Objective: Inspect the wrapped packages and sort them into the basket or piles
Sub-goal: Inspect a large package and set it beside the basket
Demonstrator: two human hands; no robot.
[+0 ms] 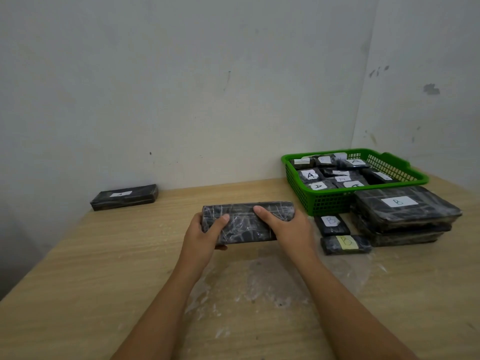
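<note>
Head view: both hands hold one long black wrapped package (246, 221) just above the table (78, 268), in the middle of the scene. Its long axis runs left to right across the person, so each hand takes one end. The left hand (205, 233) wraps the left end, thumb on top and fingers curled underneath. The right hand (283, 227) covers the right end, thumb laid over the upper face and the palm closing round the edge. Both grips are closed on the package; neither is spread wide.

No label shows on the face turned up, so the package probably needs turning over before it can be sorted.

The green basket (324, 201) sits to the right and farther back, filled with small packages marked A. Just in front of it lies a stack of large flat packages marked B (405, 211), with two small B packages (337, 235) beside it. A lone long package marked A (124, 197) lies well apart at the far left, against the wall. The right hand is nearer the basket and the B stack; the left is nearer the lone A package.
</note>
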